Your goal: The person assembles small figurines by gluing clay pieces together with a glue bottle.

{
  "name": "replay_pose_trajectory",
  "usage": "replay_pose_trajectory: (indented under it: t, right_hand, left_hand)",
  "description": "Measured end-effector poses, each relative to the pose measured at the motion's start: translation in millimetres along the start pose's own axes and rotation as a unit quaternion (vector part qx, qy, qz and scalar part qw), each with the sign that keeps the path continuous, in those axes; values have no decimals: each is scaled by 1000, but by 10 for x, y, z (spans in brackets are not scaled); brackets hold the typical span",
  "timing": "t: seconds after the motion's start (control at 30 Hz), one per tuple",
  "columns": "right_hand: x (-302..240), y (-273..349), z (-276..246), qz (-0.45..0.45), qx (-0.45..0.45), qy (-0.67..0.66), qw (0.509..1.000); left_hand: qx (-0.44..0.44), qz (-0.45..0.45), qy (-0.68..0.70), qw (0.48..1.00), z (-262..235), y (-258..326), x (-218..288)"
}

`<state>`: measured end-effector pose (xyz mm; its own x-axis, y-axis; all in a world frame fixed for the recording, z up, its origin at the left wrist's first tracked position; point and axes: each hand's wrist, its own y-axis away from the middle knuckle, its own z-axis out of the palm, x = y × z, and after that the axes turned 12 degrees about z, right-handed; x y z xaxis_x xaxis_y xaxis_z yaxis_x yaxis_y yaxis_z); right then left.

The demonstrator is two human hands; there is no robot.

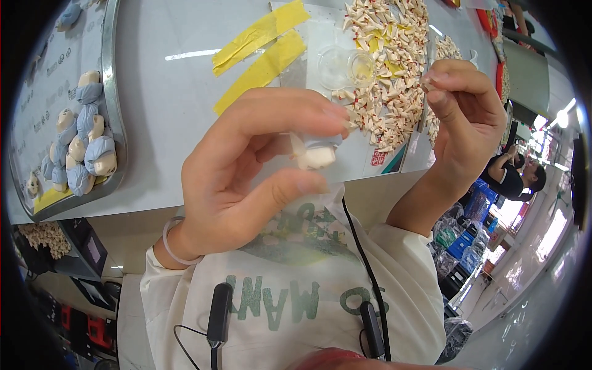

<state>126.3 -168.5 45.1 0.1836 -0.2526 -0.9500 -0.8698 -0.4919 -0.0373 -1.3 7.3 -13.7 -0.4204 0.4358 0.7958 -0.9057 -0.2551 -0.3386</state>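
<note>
My left hand (225,163) is closed round a small figurine (318,159), cream below and pale blue above, which shows between the index finger and the thumb. A small pointed cream bit stands out at its left side. To the right, my raised right hand (467,114) pinches thumb and index finger together on a tiny pale piece (427,85), too small to make out. Beyond and between the hands spreads a heap of small pointed cream pieces (391,92) with red marks.
A metal-rimmed tray (114,92) at the left holds several cream-and-blue figurines (80,151). Yellow tape strips (262,71) are stuck on the grey table (157,117). Beside the heap stand small clear round dishes (333,69). Another person (515,176) is at the far right.
</note>
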Motion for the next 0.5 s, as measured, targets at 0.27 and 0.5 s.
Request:
replay_pose_trajectory:
  t: [0.27,0.5]
  right_hand:
    - [-135,-167,214,-72,-35,195,978]
    - [-294,-212,444,-70,-63,341,936]
  left_hand:
    - [14,-40,37,998,-32,-30,12]
    - [-89,35,-42,995,-84,-60,-1]
